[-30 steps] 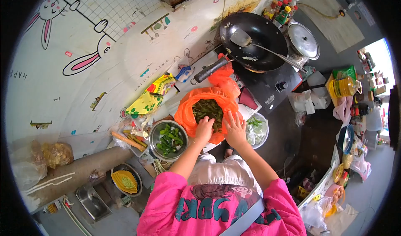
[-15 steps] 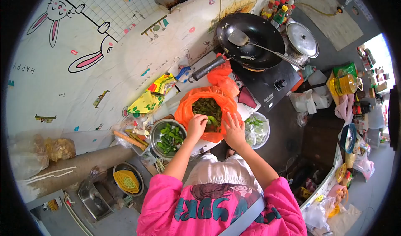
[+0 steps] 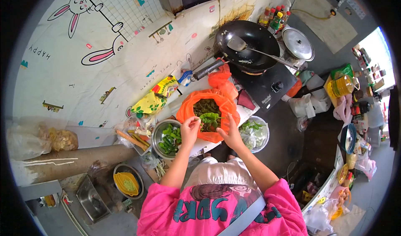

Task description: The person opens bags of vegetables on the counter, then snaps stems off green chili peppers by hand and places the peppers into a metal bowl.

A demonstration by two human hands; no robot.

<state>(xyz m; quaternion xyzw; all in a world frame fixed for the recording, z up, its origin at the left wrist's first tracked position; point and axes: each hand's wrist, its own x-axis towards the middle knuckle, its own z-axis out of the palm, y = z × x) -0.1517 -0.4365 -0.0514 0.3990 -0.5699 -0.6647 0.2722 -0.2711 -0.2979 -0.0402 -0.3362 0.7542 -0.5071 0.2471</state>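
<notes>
An orange plastic bag (image 3: 184, 110) stands open in front of me, with dark green contents inside. Over its mouth, a bright green pepper (image 3: 210, 118) lies between my hands. My left hand (image 3: 190, 129) pinches the pepper's left end. At the bag's right side is my right hand (image 3: 229, 132), its thumb and fingers drawn together near the pepper's thin right end. A steel bowl (image 3: 156, 133) holding several green peppers (image 3: 170, 140) sits left of my left hand. Right of the bag is a round white container (image 3: 266, 139) with greens under clear plastic.
A black wok (image 3: 267, 48) with a spatula (image 3: 269, 55) rests on the stove (image 3: 267, 89); its handle points toward the bag. Behind the bowl lies a yellow package (image 3: 153, 100). Carrots (image 3: 133, 140) are at the left, a lidded pot (image 3: 298, 43) and bottles (image 3: 275, 20) at the back right.
My left hand has lifted a bright green pepper from inside the bag to its mouth. My right hand has come off the bag's rim toward the pepper, its fingers closing.
</notes>
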